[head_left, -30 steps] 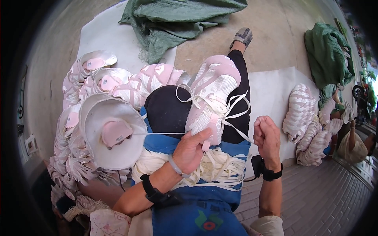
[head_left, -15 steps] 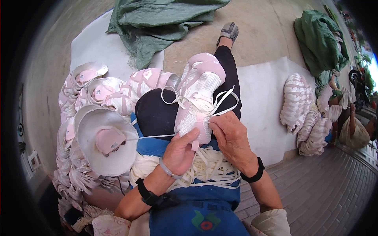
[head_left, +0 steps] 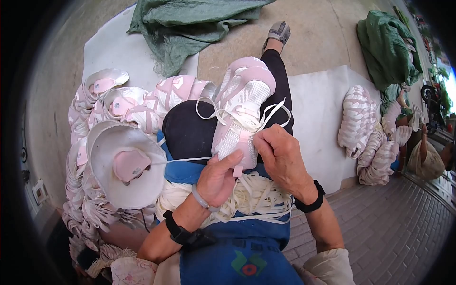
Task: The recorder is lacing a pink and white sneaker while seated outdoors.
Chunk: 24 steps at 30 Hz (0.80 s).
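Note:
Across my lap lies a pink and white sneaker upper (head_left: 247, 95), its toe pointing away from me. My left hand (head_left: 216, 178) is closed on its near end, the thumb pressed on the pink part beside a small pull tab (head_left: 238, 171). At the upper's right edge, my right hand (head_left: 285, 159) pinches a white shoelace (head_left: 289, 114) that loops out to the right. Its fingertips are partly hidden. Another lace loop (head_left: 198, 110) stands out on the left. A heap of loose cream laces (head_left: 254, 199) rests on my blue apron (head_left: 223, 256).
Stacked pink and white uppers (head_left: 126, 178) crowd my left side. More bundled uppers (head_left: 356, 121) lie on a white sheet (head_left: 316, 114) at the right. Green sacking (head_left: 190, 28) is spread ahead, with a green sack (head_left: 387, 47) far right. Another person (head_left: 422, 161) sits at the right edge.
Both hands and the upper have shifted slightly in the picture. My right hand's pinching fingers sit a little higher along the upper's edge. Both grips are kept.

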Motion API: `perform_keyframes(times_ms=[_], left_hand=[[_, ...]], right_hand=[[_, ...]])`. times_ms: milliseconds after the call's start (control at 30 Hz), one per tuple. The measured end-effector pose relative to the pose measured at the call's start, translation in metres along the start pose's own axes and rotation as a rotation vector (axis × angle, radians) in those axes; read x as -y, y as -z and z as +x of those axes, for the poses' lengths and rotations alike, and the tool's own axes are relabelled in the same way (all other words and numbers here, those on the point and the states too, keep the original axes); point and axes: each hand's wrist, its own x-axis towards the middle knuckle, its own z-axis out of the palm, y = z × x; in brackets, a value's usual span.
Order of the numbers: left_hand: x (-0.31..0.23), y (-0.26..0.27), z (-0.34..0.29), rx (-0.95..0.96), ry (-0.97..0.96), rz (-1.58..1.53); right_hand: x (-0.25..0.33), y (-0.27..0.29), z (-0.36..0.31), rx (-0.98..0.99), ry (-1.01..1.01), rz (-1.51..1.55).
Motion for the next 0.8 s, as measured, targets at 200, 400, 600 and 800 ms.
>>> perform_keyframes(times_ms=[200,400,600,800], left_hand=[[0.001,0.002,0.001,0.011,-0.013,0.036],[-0.001,-0.006,0.000,0.030,-0.034,0.035],[-0.003,-0.003,0.000,0.020,-0.004,0.020],[0.000,-0.008,0.003,-0.010,-0.023,0.006]], right_hand=[[0.004,0.003,0.007,0.055,-0.027,0.078],[0.008,-0.004,-0.004,0.031,-0.313,0.278],[0.005,-0.010,0.005,-0.047,0.071,0.099],[0.015,-0.015,0.003,-0.021,0.206,-0.328]])
